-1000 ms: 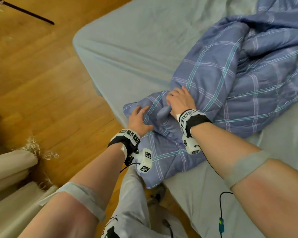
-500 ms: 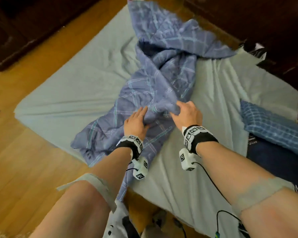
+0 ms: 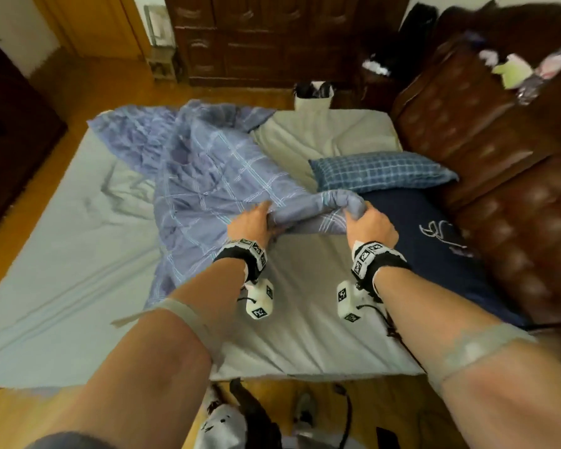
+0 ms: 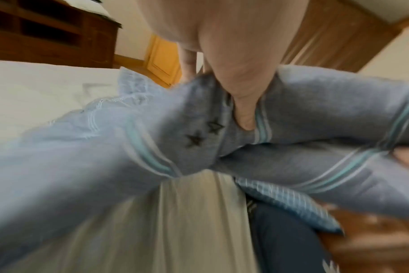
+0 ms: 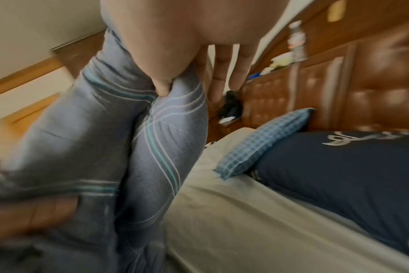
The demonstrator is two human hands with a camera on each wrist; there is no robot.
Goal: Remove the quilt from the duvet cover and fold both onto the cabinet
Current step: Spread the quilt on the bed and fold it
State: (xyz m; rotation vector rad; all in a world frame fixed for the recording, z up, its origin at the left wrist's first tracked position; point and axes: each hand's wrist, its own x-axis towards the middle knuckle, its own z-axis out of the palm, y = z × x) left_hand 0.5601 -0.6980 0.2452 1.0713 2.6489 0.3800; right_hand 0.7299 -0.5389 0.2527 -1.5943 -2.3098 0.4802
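Soft, even daylight fills the room, no hard shadows. Wide-angle bending curves the edges. Both wrist views smear with motion blur; dark corners lose detail.

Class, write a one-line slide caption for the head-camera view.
Both hands, left hand and right hand, grip a bunched edge of the blue plaid duvet cover over the bed.

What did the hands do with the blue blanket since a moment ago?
Both hands moved apart along the blanket and lifted its edge off the bed. The left hand, which only rested on it before, now grips it; the right hand grips the bunched end. The rest of the blanket stays heaped on the bed.
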